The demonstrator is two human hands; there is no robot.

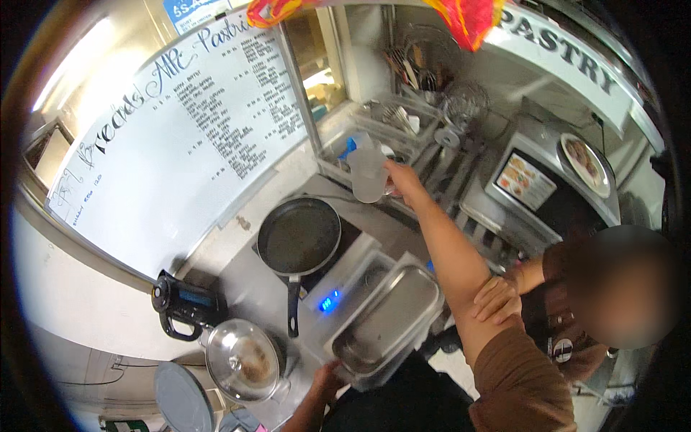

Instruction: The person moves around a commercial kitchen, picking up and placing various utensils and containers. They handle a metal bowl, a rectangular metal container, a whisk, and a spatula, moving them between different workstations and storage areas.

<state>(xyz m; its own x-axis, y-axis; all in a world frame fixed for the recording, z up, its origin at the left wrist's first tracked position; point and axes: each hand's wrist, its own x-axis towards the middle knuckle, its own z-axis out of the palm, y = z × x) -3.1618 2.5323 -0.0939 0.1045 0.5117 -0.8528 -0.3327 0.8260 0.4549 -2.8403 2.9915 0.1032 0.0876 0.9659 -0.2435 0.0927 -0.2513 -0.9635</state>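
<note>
My right hand [400,182] grips a translucent plastic pitcher [368,173] by its handle side, above the edge of a clear bin of utensils. My left hand [328,378] is at the lower corner of a rectangular steel pan [386,318], which rests on or in a clear plastic container; its fingers are partly hidden. A black frying pan [300,236] sits on an induction cooker [351,237] with a lit blue display, its handle pointing towards me. Left of it stand a black electric kettle [189,305] and a pot with a glass lid [243,360].
A co-worker [561,308] stands close at the right, one hand [498,299] on my right upper arm. Clear bins [345,167] of utensils stand at the back. A microwave oven [556,183] with a plate [584,164] on top is right. A whiteboard [205,129] leans behind the counter.
</note>
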